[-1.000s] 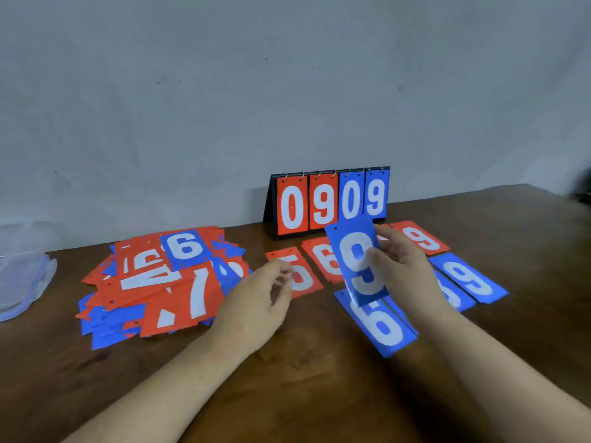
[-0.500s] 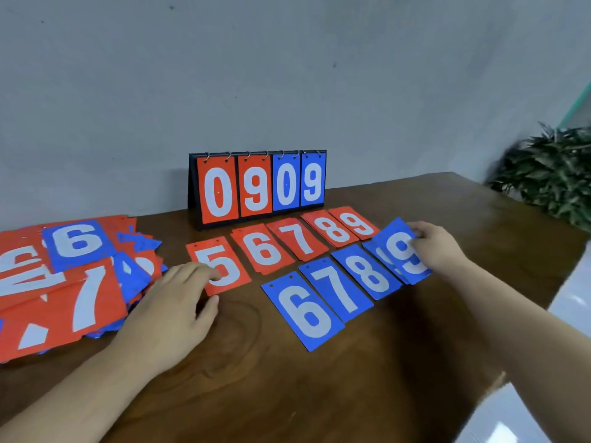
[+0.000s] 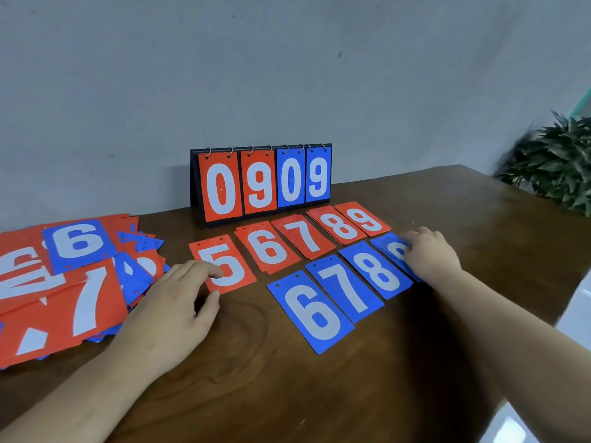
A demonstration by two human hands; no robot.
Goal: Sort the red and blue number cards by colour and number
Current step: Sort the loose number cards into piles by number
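Resting on red 5 [image 3: 237, 272], left fingers [image 3: 209, 270] lie released; right fingers [image 3: 412, 239] press blue 9 [image 3: 387, 247].

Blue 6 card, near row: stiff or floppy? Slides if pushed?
The flat blue card with a white 6 probably stays stiff: edges look straight, uncurled. Likely light; it lies flush on the glossy brown wooden table, so it may slide before lifting.

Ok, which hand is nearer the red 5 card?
Left. The left hand touches the red 5 card at its left edge with its fingertips; the right hand is well off to the right, resting on the blue 9 pile.
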